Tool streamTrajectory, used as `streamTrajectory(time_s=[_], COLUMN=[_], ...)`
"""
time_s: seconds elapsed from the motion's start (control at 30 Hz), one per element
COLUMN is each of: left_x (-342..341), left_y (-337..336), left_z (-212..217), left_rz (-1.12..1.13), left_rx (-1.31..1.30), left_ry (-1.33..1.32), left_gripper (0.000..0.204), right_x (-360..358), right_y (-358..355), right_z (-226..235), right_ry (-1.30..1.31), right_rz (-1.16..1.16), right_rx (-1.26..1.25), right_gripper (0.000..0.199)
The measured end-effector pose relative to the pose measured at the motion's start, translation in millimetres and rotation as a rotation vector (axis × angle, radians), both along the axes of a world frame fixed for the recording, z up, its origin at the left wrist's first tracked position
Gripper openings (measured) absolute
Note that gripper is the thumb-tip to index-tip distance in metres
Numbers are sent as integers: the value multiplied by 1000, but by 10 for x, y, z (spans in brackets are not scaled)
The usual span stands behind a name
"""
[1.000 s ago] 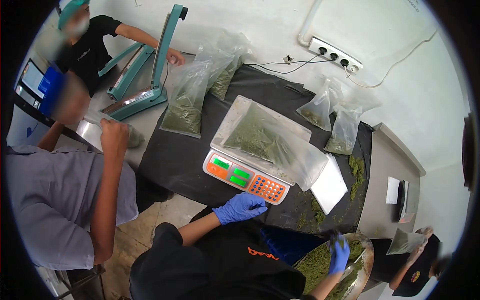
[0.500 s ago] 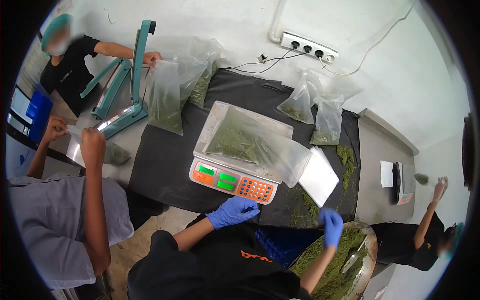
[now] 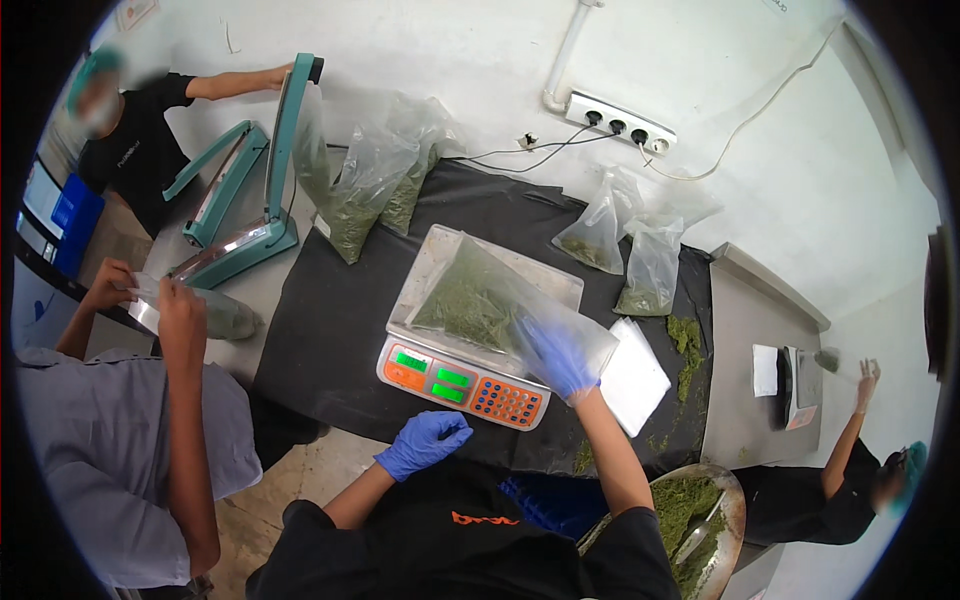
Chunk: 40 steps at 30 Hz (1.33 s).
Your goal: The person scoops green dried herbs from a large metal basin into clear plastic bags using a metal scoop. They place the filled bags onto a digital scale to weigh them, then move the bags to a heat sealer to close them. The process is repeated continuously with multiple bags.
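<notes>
A clear plastic bag point(image 3: 462, 300) of dried, shredded green leaf lies slantwise on the steel pan of a scale point(image 3: 407, 288), its mouth toward me. My right hand point(image 3: 562, 362), in a blue glove, reaches into the bag's mouth; its fingers are veiled by the plastic and blurred. My left hand point(image 3: 428, 446), also blue-gloved, is held closed just in front of the scale, with nothing visible in it. At lower right stands a wide basin point(image 3: 735, 510) of the same green leaf point(image 3: 682, 502), with a metal scoop point(image 3: 698, 535) lying in it.
Flat white bags point(image 3: 640, 375) lie right of the scale beside spilled leaf point(image 3: 684, 350). Filled bags point(image 3: 352, 215) stand at back left, two more point(image 3: 650, 270) at back right. A co-worker stands by the teal sealer point(image 3: 285, 150); another person's hands point(image 3: 182, 320) hold a bag; a third works far right.
My right hand has moved from above the basin's edge, leftward and away from me, into the bag on the scale. My left hand has shifted slightly left. The sealer co-worker's hand has moved behind the sealer.
</notes>
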<state>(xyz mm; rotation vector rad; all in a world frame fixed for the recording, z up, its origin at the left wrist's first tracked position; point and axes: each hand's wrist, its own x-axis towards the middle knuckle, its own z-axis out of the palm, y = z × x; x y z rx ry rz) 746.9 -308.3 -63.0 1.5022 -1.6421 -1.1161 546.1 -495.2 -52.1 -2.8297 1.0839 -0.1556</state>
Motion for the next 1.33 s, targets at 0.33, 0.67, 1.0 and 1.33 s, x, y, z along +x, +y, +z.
streamTrajectory(time_s=[0.33,0.67,1.0,1.33], left_x=[-80,-88,-366,-403], left_y=[-130,-3,-182,-144], left_z=[85,-29,-69,-46], left_rz=[-30,-11,-174,-204], left_rx=[-51,-35,-39,-48], left_ry=[16,56,125,78], left_gripper=[23,21,20,19], right_x=[-307,-1787,-3587,-1842], right_y=[-217,1148,4161,1328], right_z=[-121,447,-189,236], right_ry=[-777,-1051,-473,-960], right_rz=[-508,-956,-1739,-1072], right_rx=[986,877,1034,453], right_gripper=[27,28,53,9])
